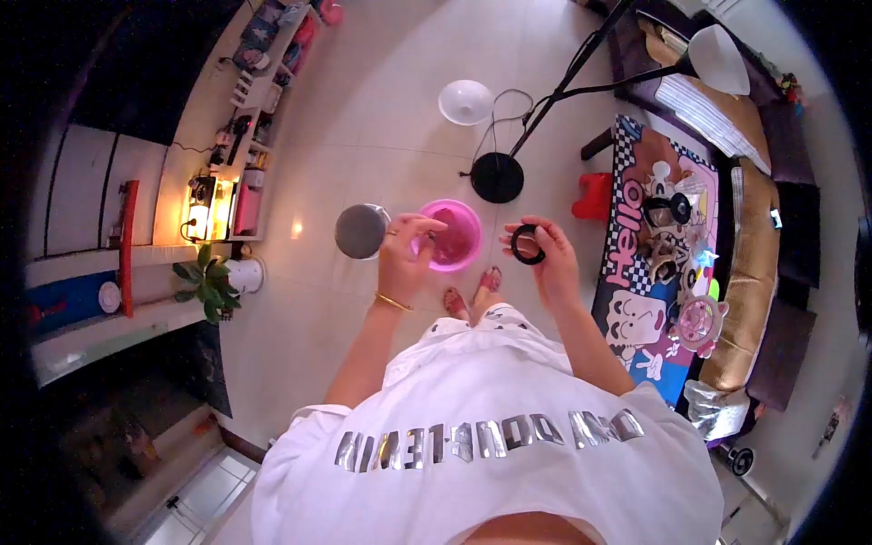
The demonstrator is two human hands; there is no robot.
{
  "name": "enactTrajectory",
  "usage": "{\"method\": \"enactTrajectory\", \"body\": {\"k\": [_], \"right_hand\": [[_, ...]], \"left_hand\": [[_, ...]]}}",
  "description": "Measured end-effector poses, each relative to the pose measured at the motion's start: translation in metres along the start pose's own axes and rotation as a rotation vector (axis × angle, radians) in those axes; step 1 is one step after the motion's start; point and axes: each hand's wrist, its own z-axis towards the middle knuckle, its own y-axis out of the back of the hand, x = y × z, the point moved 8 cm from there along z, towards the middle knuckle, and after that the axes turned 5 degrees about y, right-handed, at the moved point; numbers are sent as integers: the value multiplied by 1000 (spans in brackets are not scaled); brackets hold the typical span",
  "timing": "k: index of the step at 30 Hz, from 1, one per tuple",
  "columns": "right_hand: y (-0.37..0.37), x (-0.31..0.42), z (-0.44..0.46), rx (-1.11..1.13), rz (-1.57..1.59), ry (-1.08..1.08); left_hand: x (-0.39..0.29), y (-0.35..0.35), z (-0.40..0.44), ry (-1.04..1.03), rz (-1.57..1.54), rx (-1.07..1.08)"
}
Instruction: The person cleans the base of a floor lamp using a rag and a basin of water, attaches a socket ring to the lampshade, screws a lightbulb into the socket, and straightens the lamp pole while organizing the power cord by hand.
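Pinched a black ring (515, 250) in the right hand (556, 261), right of the pink bucket (463, 241). Curled the left hand (405, 255) near the bucket's left rim; could not tell whether pinching anything. Noted beyond: black lamp base (497, 178), far; red stool (594, 197) and printed table (627, 263), right.

Two hands (406, 259) (556, 265), one black ring (516, 251), one pink basin (451, 267)

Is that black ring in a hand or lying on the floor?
In a hand: the right hand is holding the black ring by its edge.
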Motion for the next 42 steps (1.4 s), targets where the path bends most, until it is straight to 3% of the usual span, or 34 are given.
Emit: {"method": "enactTrajectory", "body": {"k": [9,15,30,39,42], "right_hand": [[-9,14,52,136,48,-2],[-10,29,80,176,-74,-28],[-31,53,134,247,-96,-30],[-56,39,235,160,-50,-27],[-71,30,284,76,-27,-37]], "left_hand": [[27,11,30,168,-77,-96],[30,6,50,177,-91,-185],[28,0,121,188,-309,-144],[77,3,230,159,-279,-99],[107,9,281,231,-431,-26]]}}
